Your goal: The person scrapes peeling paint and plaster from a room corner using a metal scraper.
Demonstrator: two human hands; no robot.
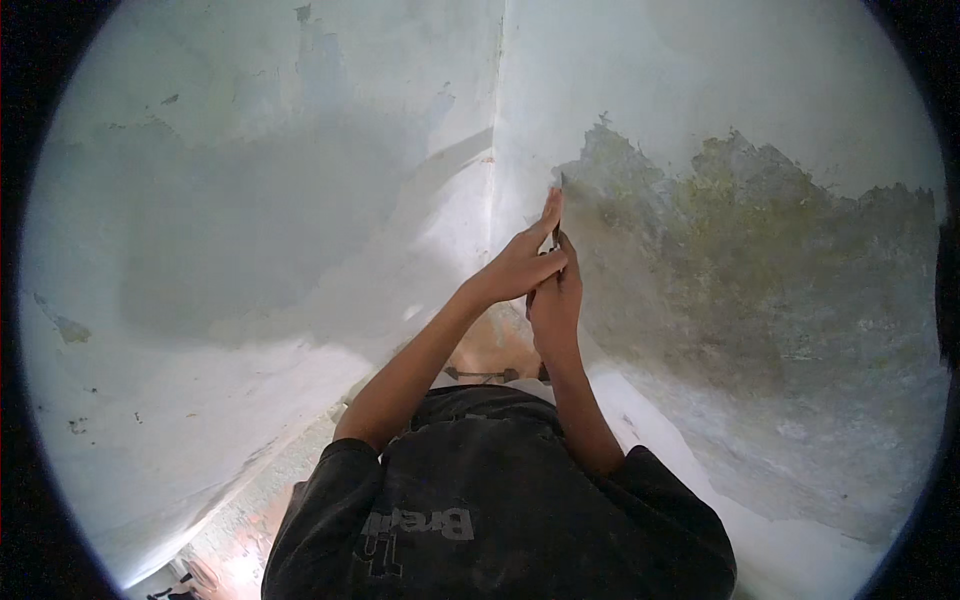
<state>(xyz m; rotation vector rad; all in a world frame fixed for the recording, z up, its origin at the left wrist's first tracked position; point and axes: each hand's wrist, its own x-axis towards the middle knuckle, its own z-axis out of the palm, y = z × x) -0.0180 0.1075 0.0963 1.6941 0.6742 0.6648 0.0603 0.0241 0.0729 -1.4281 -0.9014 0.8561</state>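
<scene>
My right hand (pixel 556 307) is closed around the handle of a thin-bladed hand tool, likely a scraper or putty knife (pixel 556 237), seen nearly edge-on. Its tip meets the right wall (pixel 637 75) at the upper left edge of a rough, bare grey-brown patch (pixel 720 225). My left hand (pixel 525 259) lies against the tool from the left, fingers stretched up along the blade and thumb across by my right hand. Both hands are just right of the wall corner. The handle is mostly hidden by my hands.
The left wall (pixel 247 82) bears grey patches, small chips and a shadow. Both walls meet at a vertical corner (pixel 491 187) straight ahead. The floor (pixel 247 517) shows at lower left, with dark items (pixel 180 589) at its edge.
</scene>
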